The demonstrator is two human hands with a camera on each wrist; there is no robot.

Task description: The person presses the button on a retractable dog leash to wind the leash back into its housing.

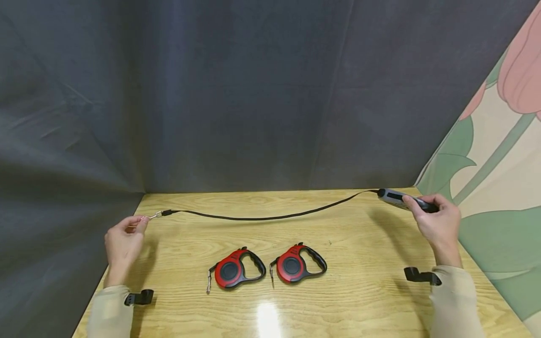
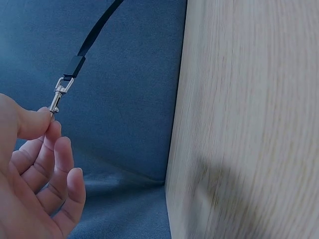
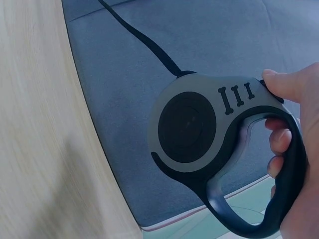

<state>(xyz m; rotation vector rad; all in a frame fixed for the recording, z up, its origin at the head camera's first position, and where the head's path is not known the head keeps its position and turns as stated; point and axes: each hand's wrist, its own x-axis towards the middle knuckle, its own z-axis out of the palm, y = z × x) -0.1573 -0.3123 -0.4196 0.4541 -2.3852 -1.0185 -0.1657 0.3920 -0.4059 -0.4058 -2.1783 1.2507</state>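
Note:
A grey and black retractable dog leash [image 3: 164, 119] is held by its handle in my right hand [image 1: 441, 223], the thumb on the button at its top. Its black strap [image 1: 262, 218] runs out to the left above the table, sagging slightly. At the strap's far end, thumb and forefinger of my left hand [image 1: 124, 241] pinch the metal snap hook [image 2: 57, 97]. The left hand's other fingers [image 2: 62, 169] are loosely bent. Between the hands, two red and black retractable leashes [image 1: 230, 270] [image 1: 292, 265] lie on the table, each with its metal hook hanging out at the left.
The wood-grain table [image 1: 359, 291] meets a dark grey curtain [image 1: 253, 94] at the back and left. A wall covering with a tulip pattern [image 1: 498, 188] borders the right side. A dark wrist mount [image 1: 422, 276] sits on each sleeve.

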